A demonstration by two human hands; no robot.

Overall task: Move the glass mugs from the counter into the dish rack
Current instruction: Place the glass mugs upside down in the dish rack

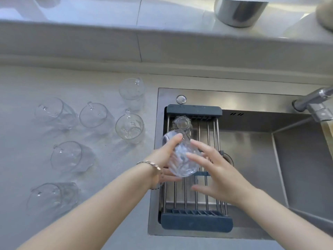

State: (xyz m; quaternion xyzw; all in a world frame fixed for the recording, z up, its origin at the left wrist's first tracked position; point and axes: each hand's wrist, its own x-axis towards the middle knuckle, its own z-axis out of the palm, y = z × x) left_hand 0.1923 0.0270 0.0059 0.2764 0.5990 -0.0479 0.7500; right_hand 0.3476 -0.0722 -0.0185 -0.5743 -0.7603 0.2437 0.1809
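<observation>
Over the dish rack [196, 223], my left hand [164, 156] grips a clear glass mug [182, 159] held tilted above the rack's bars. My right hand [216, 170] is beside it with fingers spread, its fingertips touching the mug's right side. One mug [181, 123] stands upside down at the far end of the rack. Several more glass mugs stand on the counter to the left, among them one nearest the sink [130, 126], one at the back [132, 92] and one near the front edge [54, 195].
The rack spans the left part of a steel sink [252, 141]. A faucet [313, 103] reaches in from the right. A raised ledge [162, 42] behind the counter carries a metal pot [237, 11]. A bracelet [153, 166] is on my left wrist.
</observation>
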